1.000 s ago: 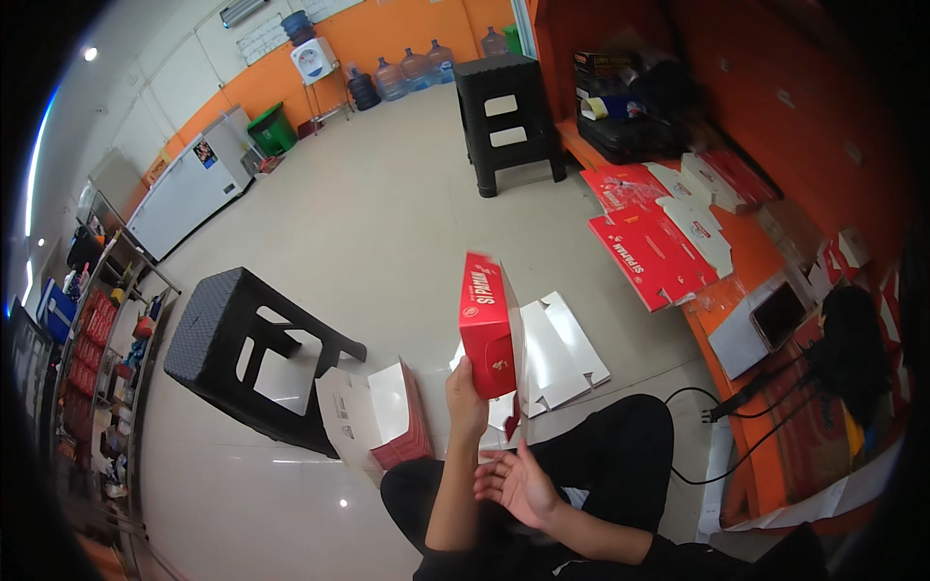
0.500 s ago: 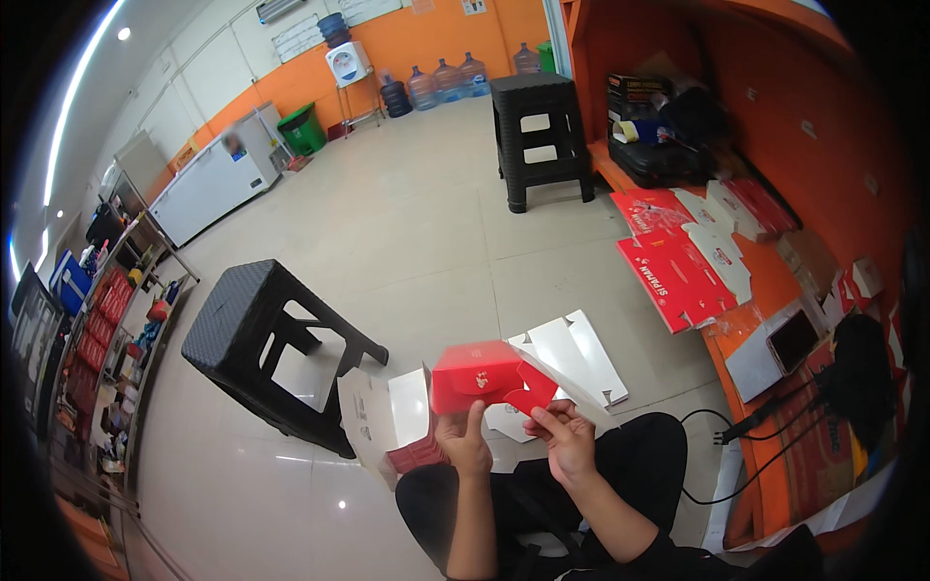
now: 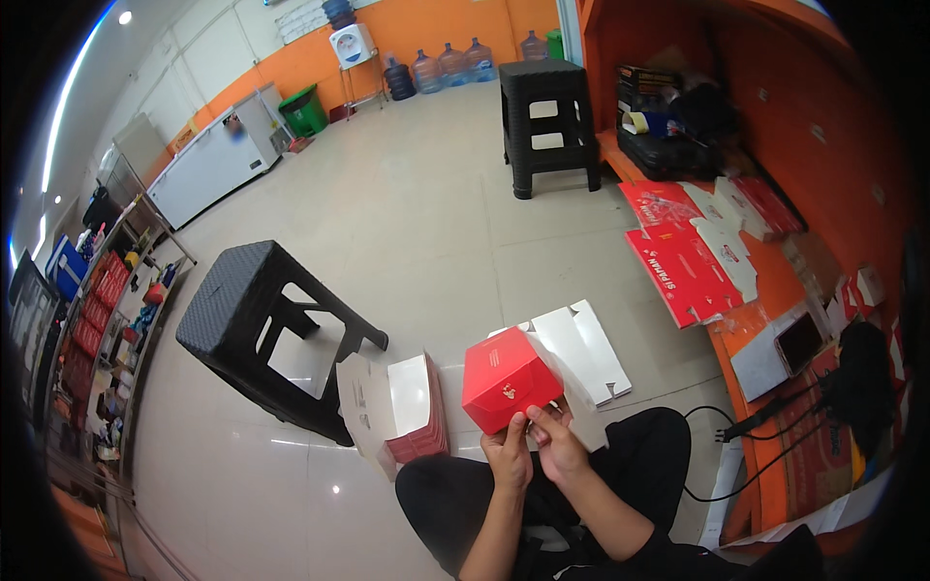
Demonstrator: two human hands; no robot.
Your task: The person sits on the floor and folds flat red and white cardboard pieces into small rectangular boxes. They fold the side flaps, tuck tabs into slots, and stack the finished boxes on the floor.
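A red cardboard food box (image 3: 506, 378), folded into shape at its near end, is held up over my lap. My left hand (image 3: 509, 459) grips its lower edge with the thumb pressed on the front face. Close beside it, my right hand (image 3: 558, 443) pinches the same edge near the right corner, thumb against the card. The white inner side of the box's open lid (image 3: 585, 418) hangs to the right. On the floor to the left stands a stack of nested boxes (image 3: 417, 416), white inside. Flat white carton blanks (image 3: 591, 353) lie behind the held box.
A black plastic stool (image 3: 247, 320) stands on the left, another (image 3: 547, 107) farther off. On the right, an orange shelf (image 3: 746, 329) bears red flat cartons (image 3: 678, 276), a phone (image 3: 798, 342) and black cables. A metal rack (image 3: 121, 349) lines the left side.
The loose red flap at the box's front has been folded in, and the front face now looks closed. My left hand has moved right, next to my right hand.
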